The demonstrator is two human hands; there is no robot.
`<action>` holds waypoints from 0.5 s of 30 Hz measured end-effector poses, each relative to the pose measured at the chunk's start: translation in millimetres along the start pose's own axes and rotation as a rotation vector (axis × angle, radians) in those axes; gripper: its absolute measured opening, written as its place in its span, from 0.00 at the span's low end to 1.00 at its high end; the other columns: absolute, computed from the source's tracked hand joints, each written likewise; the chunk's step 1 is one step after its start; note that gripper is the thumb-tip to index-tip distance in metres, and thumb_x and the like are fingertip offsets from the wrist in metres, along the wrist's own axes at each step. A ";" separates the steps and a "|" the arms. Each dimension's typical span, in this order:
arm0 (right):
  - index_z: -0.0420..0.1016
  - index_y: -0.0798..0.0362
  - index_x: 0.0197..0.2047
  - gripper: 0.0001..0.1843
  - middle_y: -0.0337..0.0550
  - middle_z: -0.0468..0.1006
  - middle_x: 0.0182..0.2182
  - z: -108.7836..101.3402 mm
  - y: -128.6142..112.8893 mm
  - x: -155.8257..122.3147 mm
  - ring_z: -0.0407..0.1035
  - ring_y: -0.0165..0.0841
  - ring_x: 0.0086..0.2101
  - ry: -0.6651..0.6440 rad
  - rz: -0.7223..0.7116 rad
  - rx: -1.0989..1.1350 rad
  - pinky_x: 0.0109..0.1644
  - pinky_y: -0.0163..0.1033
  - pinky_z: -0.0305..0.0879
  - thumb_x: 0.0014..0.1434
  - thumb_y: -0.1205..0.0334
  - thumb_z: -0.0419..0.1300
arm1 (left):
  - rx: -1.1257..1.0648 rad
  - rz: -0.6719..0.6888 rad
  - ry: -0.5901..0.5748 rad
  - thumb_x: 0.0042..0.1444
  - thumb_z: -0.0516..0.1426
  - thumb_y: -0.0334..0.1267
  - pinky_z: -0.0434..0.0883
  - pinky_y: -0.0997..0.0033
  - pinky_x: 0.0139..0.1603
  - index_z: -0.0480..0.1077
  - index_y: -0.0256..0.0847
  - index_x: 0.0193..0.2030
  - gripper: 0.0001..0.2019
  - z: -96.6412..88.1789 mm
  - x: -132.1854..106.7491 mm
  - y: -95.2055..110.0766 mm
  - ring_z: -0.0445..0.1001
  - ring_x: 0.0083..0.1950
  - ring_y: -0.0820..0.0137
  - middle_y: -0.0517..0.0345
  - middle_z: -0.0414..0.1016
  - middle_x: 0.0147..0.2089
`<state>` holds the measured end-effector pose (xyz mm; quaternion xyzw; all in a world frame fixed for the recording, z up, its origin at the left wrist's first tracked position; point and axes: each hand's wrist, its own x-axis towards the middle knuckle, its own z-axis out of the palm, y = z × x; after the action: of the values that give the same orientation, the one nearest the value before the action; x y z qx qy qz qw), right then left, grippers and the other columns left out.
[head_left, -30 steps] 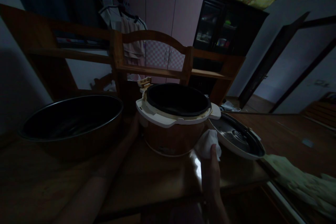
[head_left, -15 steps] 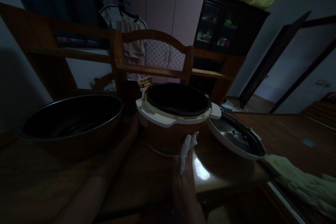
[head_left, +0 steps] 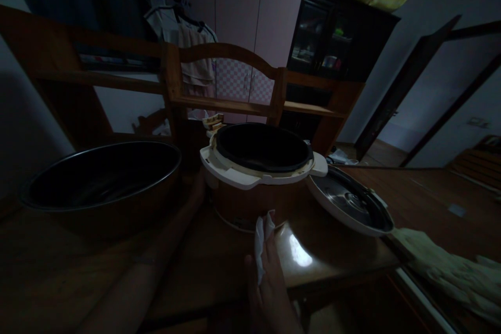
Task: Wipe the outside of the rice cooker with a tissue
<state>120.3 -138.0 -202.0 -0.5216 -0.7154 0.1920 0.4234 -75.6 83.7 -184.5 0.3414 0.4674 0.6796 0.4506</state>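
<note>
The right hand (head_left: 270, 282) comes up from the bottom edge, its fingers closed around a crumpled white cloth (head_left: 261, 237). The cloth sits just at the lower front of the cooker (head_left: 254, 203), touching or nearly touching its brown wall; the dim light does not settle which. The cooker stands open near the middle of the wooden worktop (head_left: 332, 253), with a cream rim around a dark inner pot. The left hand (head_left: 198, 192) reaches to the cooker's left side, where it is lost in shadow, so I cannot tell how far it is open or whether it grips anything. The cooker's lid (head_left: 348, 201) lies tilted just to its right, inner side up. A large metal basin (head_left: 102, 182) stands to the left, close to the left forearm
</note>
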 end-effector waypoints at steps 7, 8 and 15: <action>0.50 0.43 0.71 0.29 0.38 0.52 0.69 -6.0 9.5 -19.1 0.36 0.40 0.69 -0.008 0.131 0.238 0.71 0.57 0.38 0.69 0.51 0.49 | 0.007 -0.009 0.043 0.58 0.54 0.53 0.71 0.59 0.55 0.73 0.38 0.34 0.19 0.5 -0.9 1.0 0.73 0.54 0.56 0.48 0.79 0.37; 0.55 0.42 0.69 0.29 0.38 0.58 0.67 -7.0 11.6 -21.8 0.40 0.40 0.69 0.025 0.181 0.313 0.71 0.56 0.40 0.68 0.48 0.50 | 0.007 -0.008 0.047 0.58 0.54 0.53 0.71 0.59 0.55 0.73 0.38 0.34 0.18 0.7 -0.9 1.1 0.74 0.54 0.56 0.48 0.79 0.37; 0.71 0.50 0.60 0.34 0.45 0.81 0.47 -14.4 37.7 -14.0 0.69 0.44 0.56 0.230 0.374 0.666 0.62 0.55 0.65 0.65 0.36 0.44 | -0.001 0.021 0.007 0.59 0.53 0.52 0.71 0.62 0.54 0.74 0.39 0.34 0.18 1.3 -1.6 1.4 0.75 0.52 0.58 0.50 0.79 0.36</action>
<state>155.3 -138.7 -226.5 -0.4952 -0.4546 0.4276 0.6044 -74.3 82.4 -182.9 0.3438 0.4651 0.6855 0.4422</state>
